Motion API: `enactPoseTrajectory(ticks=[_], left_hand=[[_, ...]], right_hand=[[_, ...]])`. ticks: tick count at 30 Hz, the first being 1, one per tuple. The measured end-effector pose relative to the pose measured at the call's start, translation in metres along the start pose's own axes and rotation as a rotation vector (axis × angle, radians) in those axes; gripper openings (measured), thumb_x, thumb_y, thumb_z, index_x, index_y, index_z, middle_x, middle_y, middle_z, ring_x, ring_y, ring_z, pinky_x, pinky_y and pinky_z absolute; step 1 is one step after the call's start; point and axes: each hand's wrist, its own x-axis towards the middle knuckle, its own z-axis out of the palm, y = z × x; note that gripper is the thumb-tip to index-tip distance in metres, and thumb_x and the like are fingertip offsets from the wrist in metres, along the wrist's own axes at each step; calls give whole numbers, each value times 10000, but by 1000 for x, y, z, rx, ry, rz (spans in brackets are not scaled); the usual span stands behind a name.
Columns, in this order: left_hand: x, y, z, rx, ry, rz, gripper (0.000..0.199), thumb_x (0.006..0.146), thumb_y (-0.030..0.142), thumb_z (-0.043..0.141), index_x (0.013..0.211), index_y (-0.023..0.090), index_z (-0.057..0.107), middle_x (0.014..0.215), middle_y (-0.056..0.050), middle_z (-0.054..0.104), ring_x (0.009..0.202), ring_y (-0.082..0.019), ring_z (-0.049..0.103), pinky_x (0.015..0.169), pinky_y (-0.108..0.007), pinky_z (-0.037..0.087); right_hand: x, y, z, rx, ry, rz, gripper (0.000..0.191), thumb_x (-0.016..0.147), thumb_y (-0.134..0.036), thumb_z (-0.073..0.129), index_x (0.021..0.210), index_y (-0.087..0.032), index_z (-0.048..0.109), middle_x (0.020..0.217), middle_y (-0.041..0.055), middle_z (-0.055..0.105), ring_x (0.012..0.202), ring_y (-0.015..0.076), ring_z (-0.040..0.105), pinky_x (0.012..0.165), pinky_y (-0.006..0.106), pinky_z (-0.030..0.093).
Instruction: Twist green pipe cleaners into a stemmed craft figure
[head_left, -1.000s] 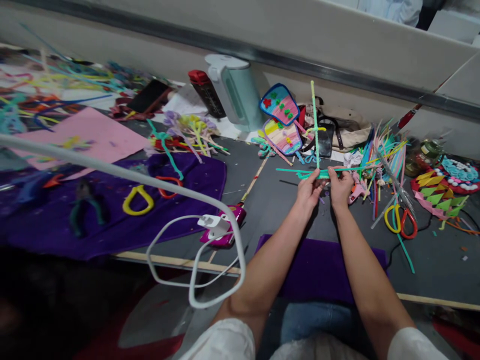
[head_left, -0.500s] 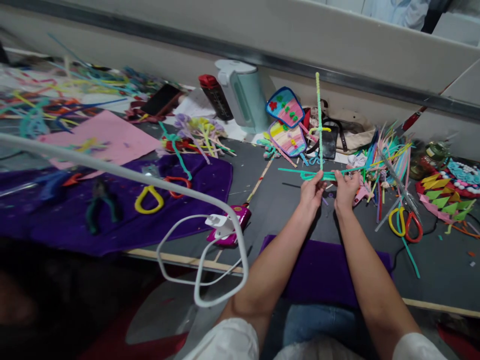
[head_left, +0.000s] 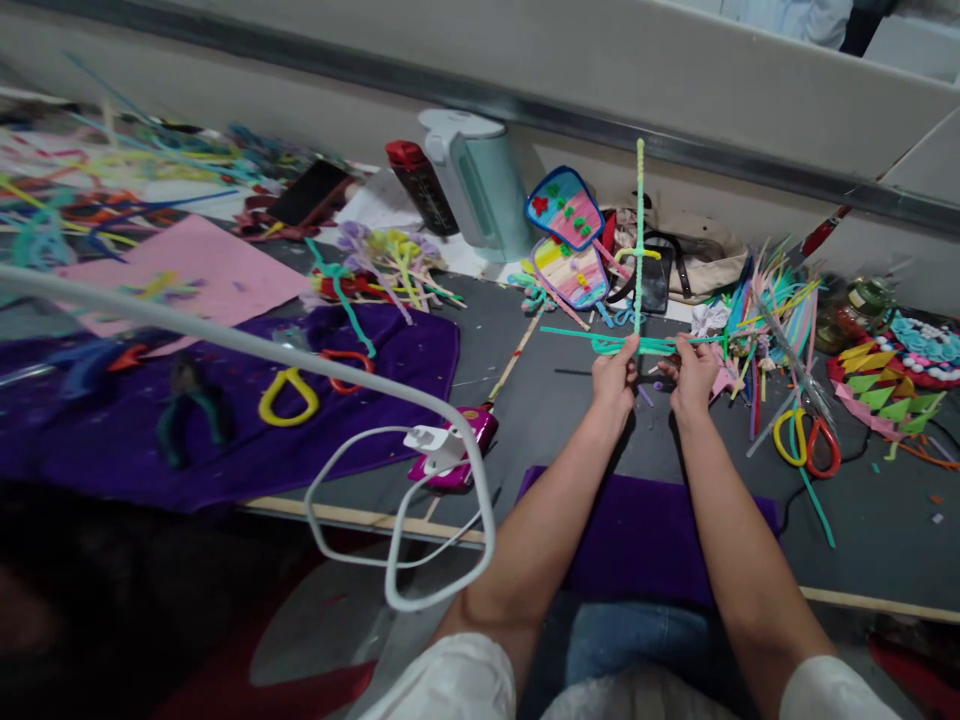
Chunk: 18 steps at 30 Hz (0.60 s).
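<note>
Between my hands is a bundle of teal pipe cleaners (head_left: 654, 346), looped at its left end and stretched sideways above the table. My left hand (head_left: 615, 378) pinches it near the base of an upright stem (head_left: 640, 240), which fades from green to yellow at the tip. A short yellow crosspiece (head_left: 637, 254) sits partway up that stem. On the right part of the bundle, my right hand (head_left: 691, 374) has its fingertips closed. Exactly how the stem joins the bundle is covered by my left fingers.
Scissors (head_left: 806, 443) and a heap of pipe cleaners (head_left: 772, 310) lie to the right. A white cable (head_left: 315, 360) crosses the left foreground over a magenta power strip (head_left: 484, 430). Behind stand a kettle (head_left: 487, 190) and a red-capped bottle (head_left: 424, 190). Pliers (head_left: 191, 405) rest on purple cloth (head_left: 420, 360).
My right hand has shifted its fingers slightly apart from my left hand along the teal bundle. The view has moved slightly; the left hand keeps its pinch.
</note>
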Motion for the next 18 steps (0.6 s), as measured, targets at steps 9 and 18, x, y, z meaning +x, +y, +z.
enactPoseTrajectory(ticks=[9, 18], left_hand=[[1, 5, 0, -75, 15, -26, 195, 706, 152, 830, 700, 130, 636, 602, 28, 640, 499, -70, 622, 512, -164, 506], [-3, 6, 2, -43, -20, -10, 104, 723, 125, 793, 725, 119, 689, 612, 10, 667, 525, -95, 647, 532, -187, 513]], right_hand=[[3, -2, 0, 36, 23, 29, 291, 634, -363, 769, 787, -176, 606, 619, -63, 615, 513, 64, 593, 425, 158, 515], [0, -8, -1, -11, -31, 48, 335, 625, -403, 782, 802, -189, 595, 643, -68, 604, 528, 83, 595, 383, 162, 433]])
